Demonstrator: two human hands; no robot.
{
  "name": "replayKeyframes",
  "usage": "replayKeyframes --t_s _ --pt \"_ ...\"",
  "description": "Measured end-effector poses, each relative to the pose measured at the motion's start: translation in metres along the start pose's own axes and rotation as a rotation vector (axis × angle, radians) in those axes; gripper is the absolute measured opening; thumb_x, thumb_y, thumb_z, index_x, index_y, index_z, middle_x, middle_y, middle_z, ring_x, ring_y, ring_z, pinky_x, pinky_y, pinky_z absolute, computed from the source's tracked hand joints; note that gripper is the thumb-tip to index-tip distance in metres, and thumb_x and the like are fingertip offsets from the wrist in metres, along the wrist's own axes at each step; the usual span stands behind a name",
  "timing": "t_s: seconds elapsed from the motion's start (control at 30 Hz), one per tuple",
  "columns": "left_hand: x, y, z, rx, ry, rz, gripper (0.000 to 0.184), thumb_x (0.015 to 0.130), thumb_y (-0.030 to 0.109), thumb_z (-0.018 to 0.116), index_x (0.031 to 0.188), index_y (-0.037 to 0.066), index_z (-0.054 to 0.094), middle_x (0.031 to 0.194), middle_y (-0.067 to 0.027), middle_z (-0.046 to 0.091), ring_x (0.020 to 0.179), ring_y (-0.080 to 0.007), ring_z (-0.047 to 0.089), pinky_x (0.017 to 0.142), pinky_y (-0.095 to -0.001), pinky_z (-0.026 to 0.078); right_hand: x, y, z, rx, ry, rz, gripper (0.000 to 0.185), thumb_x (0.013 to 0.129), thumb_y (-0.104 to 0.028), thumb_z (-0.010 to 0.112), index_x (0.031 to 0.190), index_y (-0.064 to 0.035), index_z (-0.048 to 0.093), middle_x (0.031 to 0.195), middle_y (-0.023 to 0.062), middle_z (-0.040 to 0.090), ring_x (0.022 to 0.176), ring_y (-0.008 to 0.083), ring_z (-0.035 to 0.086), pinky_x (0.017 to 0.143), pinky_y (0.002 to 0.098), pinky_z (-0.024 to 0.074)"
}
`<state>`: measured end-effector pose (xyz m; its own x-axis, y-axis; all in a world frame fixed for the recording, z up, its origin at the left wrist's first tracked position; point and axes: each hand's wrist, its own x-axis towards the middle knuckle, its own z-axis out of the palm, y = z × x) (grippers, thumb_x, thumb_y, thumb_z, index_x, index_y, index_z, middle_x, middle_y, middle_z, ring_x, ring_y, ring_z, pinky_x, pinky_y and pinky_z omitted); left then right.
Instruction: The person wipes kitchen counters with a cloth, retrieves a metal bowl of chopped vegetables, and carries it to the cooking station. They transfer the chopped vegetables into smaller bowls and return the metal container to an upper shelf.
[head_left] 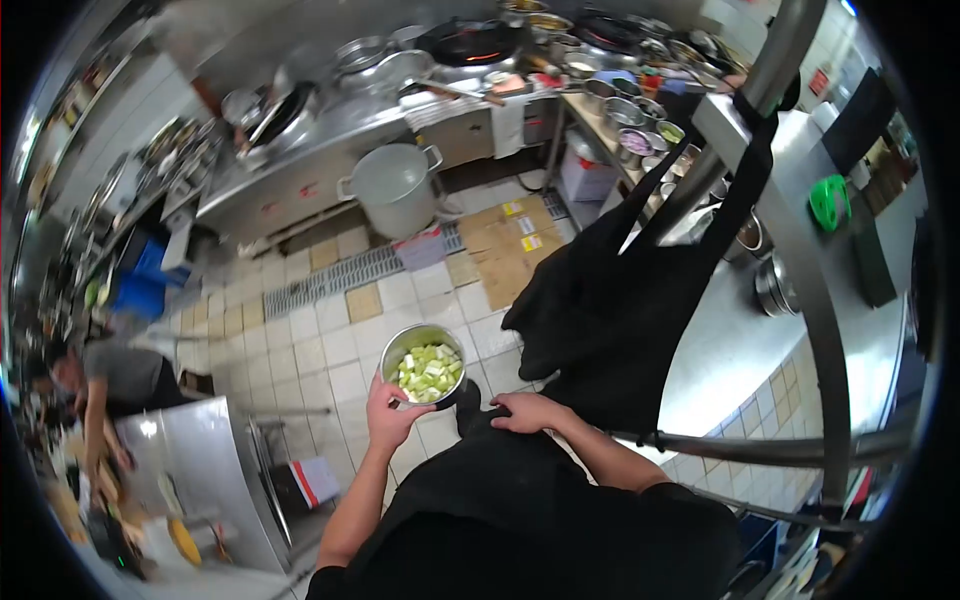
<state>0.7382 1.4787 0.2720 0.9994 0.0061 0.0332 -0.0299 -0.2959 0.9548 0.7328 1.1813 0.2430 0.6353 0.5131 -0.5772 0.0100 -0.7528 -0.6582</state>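
My left hand (pixel 393 412) is closed on the rim of a round metal pot (pixel 386 360), thumb and fingers at its near left side. Inside the pot lie several chopped pale green vegetable pieces (pixel 428 372); their exact kind is hard to tell. The pot is held out in front of my body, above the tiled floor. My right hand (pixel 527 412) rests against the front of my black apron (pixel 490 470), fingers curled in at the cloth. It is to the right of the pot and apart from it.
Ahead stands a large stockpot (pixel 393 200) before the stove line with woks (pixel 468 42). Flattened cardboard (pixel 515 255) lies on the floor. A black apron (pixel 610 300) hangs from a metal frame at right, beside a steel counter (pixel 730 330). At left, a person (pixel 120 375) bends over a table.
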Motion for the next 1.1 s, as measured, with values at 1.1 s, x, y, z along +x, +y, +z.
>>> replayKeyframes --t_s 1.1 --pt "0.742 0.26 0.467 0.456 -0.915 1.122 0.06 0.055 0.041 0.094 0.089 0.003 0.062 0.145 -0.0203 0.05 0.111 -0.039 0.064 0.088 -0.0446 0.056 0.136 0.159 -0.43 1.151 2.314 0.444 0.024 0.103 -0.019 0.059 0.115 0.0004 0.066 0.108 0.0073 0.069 0.103 0.0151 0.062 0.093 0.0285 0.0465"
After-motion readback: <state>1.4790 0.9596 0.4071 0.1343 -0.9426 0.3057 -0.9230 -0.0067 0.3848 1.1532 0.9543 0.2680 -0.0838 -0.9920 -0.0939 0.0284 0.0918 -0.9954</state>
